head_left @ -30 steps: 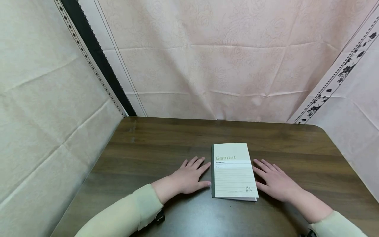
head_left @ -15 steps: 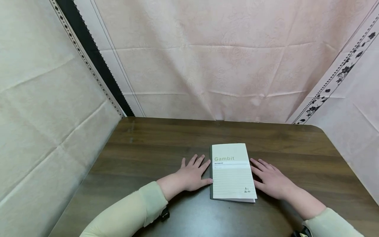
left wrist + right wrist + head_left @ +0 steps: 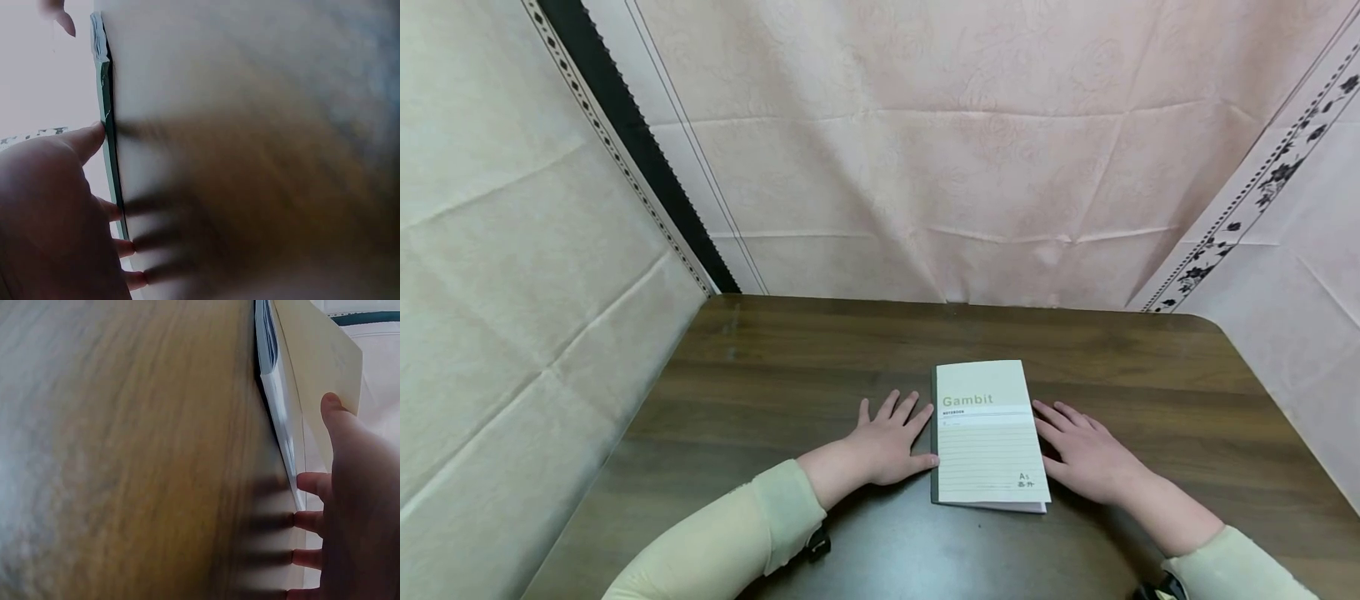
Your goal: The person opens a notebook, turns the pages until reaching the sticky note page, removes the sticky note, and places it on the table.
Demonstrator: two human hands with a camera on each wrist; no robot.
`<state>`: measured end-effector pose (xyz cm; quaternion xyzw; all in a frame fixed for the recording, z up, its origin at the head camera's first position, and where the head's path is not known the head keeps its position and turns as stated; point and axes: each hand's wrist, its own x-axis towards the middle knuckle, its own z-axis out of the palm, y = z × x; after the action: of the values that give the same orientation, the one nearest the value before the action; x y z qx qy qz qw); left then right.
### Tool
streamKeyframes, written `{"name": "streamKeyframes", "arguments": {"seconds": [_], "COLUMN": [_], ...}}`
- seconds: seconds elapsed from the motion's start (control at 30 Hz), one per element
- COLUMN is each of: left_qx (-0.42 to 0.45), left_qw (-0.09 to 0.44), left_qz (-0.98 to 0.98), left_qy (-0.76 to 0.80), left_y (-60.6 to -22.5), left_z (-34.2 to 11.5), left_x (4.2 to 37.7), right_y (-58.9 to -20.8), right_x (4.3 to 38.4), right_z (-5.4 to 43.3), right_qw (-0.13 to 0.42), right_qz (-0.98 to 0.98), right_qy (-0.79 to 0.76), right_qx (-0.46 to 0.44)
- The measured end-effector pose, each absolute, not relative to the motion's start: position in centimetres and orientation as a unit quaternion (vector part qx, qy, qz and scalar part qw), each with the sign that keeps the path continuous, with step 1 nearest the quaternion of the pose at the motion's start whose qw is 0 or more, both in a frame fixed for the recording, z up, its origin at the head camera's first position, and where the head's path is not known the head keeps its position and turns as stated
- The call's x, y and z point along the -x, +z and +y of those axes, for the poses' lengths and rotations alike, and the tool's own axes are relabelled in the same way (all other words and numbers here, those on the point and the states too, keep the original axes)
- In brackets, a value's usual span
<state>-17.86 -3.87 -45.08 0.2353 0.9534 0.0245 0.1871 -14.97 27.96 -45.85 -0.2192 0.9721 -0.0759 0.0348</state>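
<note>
A closed, pale green notebook marked "Gambit" lies on the brown wooden table, its dark spine to the left. My left hand rests beside the spine with fingers spread; in the left wrist view, its thumb touches the green spine. On the opposite side, my right hand lies with extended fingers along the page edge. The right wrist view shows the front cover standing a little apart from the pages, with the right thumb at the cover's edge.
Pale patterned cloth hangs behind the table's far edge. More cloth borders the left side, and another with a black floral band borders the right. Light green sleeves cover both forearms.
Over the last second my left hand has shifted slightly right, bringing its thumb up to the spine. My right hand has moved a little left. The last half second shows hardly any motion.
</note>
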Motion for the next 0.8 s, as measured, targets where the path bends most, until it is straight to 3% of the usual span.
{"name": "streamKeyframes", "arguments": {"seconds": [0.8], "left_qx": [-0.23], "left_qw": [0.183], "left_qz": [0.955], "left_qy": [0.028], "left_y": [-45.0], "left_z": [-3.6], "left_x": [18.2], "right_y": [-44.4], "right_x": [15.4], "right_z": [26.6], "right_qw": [0.073], "right_qz": [0.977], "right_qy": [-0.105], "right_qx": [0.173]}}
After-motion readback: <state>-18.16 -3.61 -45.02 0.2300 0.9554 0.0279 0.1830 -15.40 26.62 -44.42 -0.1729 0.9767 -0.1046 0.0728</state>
